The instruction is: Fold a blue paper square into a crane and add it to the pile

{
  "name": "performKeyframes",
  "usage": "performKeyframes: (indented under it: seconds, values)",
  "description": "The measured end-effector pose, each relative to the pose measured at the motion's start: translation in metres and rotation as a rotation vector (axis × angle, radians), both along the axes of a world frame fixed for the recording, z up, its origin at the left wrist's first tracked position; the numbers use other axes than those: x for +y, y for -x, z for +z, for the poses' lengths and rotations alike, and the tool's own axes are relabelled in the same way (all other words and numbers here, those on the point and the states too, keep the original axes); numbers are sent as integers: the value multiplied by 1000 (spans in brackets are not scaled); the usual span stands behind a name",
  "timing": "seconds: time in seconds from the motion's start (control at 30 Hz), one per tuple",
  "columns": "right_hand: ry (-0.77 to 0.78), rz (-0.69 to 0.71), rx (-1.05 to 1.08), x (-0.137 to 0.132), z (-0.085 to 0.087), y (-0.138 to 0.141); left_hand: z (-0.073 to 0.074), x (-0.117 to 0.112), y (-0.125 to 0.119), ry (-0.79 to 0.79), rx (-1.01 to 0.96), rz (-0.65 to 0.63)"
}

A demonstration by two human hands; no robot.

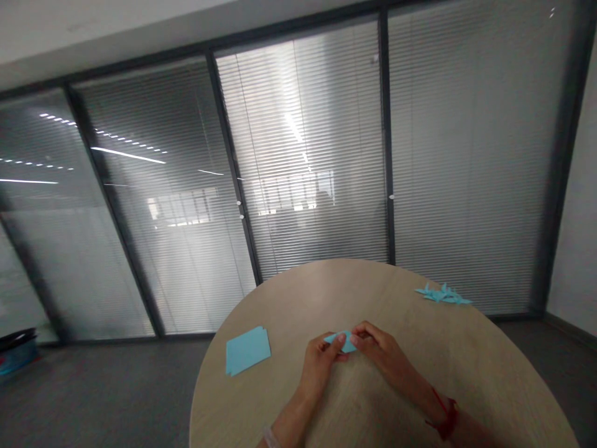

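A small folded piece of light blue paper (344, 340) is pinched between both hands just above a round wooden table (298, 298). My left hand (321, 361) grips its left end with thumb and fingers closed. My right hand (379, 350) holds the right end, fingers curled over it. A red band sits on my right wrist.
A stack of light blue square paper sheets (247, 350) lies on the table to the left of my hands. Several folded blue paper figures (443, 294) lie at the far right rim. Glass walls with blinds stand behind the table; grey carpet surrounds it.
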State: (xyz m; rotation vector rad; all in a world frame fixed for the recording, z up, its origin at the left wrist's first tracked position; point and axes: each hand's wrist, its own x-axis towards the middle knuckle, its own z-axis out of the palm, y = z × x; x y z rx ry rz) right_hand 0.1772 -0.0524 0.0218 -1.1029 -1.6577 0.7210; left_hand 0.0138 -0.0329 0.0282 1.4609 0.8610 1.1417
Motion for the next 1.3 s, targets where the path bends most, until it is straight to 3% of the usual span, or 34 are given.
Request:
performKeyframes:
  seconds: [0.43, 0.7, 1.07, 1.3]
  values:
    - [44, -8, 64, 6, -3, -2, 0, -3, -2, 132, -20, 110]
    - [30, 47, 57, 10, -5, -6, 1, -5, -3, 146, -84, 87]
    - [-81, -42, -75, 5, -2, -4, -2, 0, -1, 201, -34, 17]
    - [-12, 54, -2, 11, -3, -10, 0, -1, 1, 154, -12, 9]
